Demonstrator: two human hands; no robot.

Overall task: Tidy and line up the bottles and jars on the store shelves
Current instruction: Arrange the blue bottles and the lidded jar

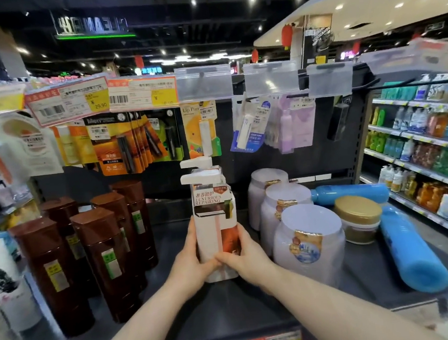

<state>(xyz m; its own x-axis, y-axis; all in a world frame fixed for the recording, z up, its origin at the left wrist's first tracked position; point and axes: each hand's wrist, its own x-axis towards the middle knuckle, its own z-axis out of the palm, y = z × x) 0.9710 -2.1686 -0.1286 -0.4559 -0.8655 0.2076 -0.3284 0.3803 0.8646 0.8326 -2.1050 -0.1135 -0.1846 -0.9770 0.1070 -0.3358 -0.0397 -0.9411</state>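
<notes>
White pump bottle [214, 225], long axis upright, centre shelf [229, 310]: clasped low between left hand [191, 259] and right hand [242, 257], brown bottles [89, 249] left, pale jars [301, 233] right.

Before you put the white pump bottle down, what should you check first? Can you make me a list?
1. Both hands hold the pump bottle: left hand, right hand: ok.
2. Bottle upright: ok.
3. Shelf bare under it: ok.
4. Clear of the brown bottles and white jars: ok.
5. Blue bottles standing: not ok, both lie down.
6. Second pump bottle behind lined up: cannot tell.
</notes>
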